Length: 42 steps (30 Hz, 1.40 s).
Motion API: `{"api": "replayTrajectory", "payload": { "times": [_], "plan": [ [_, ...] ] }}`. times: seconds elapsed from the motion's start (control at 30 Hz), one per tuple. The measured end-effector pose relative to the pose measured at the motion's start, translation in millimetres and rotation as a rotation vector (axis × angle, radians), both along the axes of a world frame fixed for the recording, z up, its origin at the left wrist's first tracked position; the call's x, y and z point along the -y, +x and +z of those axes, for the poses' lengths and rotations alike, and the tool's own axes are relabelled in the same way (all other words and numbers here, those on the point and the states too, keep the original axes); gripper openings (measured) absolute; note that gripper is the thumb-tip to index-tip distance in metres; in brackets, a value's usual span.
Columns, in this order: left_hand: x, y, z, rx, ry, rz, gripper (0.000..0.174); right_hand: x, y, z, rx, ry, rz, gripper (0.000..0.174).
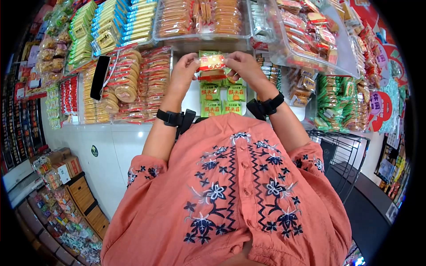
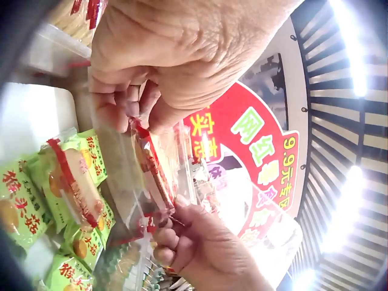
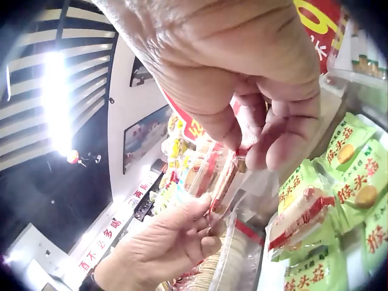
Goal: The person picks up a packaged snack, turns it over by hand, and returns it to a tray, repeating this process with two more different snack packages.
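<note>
Between both hands a small clear-and-red snack packet is stretched out level over a bin. My left hand pinches its left end between thumb and fingers. The opposite end is pinched by my right hand. Seen edge-on in the left wrist view, the packet looks thin and flat, with crimped ends in the fingertips. Below it, several green packets lie in the white bin. A similar red-and-clear packet with a pale filling rests on top of them.
Clear bins of wrapped biscuits stand to the left, and a tray of brown snacks is behind. A tilted clear bin juts out at the upper right. A black wire basket is by the right elbow.
</note>
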State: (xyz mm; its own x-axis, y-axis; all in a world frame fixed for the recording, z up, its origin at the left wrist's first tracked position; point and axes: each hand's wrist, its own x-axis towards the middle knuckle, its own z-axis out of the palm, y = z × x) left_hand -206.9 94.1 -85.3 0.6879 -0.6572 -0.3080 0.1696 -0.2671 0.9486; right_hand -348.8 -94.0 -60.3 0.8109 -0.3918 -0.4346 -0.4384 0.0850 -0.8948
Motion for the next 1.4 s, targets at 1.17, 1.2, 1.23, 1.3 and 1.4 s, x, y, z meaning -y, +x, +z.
{"api": "replayTrajectory", "payload": {
  "times": [1.17,1.2,1.23,1.3,1.4],
  "plan": [
    [2.1,3.2,-67.5,0.611,0.228,0.038,0.034,-1.7,-9.7,-59.5,-0.095,-0.293,0.057,0.033],
    [2.0,3.9,-58.9,0.479,0.163,0.084,0.033,-1.9,-10.6,-44.4,-0.107,-0.293,0.039,0.033],
    [1.4,2.5,-39.8,0.347,0.096,0.128,0.033,-3.3,-12.2,-29.9,-0.118,-0.294,0.019,0.034],
    [2.5,0.6,-1.4,0.185,-0.007,0.142,0.035,-1.2,-14.5,-2.8,-0.088,-0.19,0.112,0.035],
    [8.8,3.5,24.3,0.135,0.023,0.104,0.034,8.8,-26.4,52.2,0.001,-0.005,0.204,0.032]
  ]
}}
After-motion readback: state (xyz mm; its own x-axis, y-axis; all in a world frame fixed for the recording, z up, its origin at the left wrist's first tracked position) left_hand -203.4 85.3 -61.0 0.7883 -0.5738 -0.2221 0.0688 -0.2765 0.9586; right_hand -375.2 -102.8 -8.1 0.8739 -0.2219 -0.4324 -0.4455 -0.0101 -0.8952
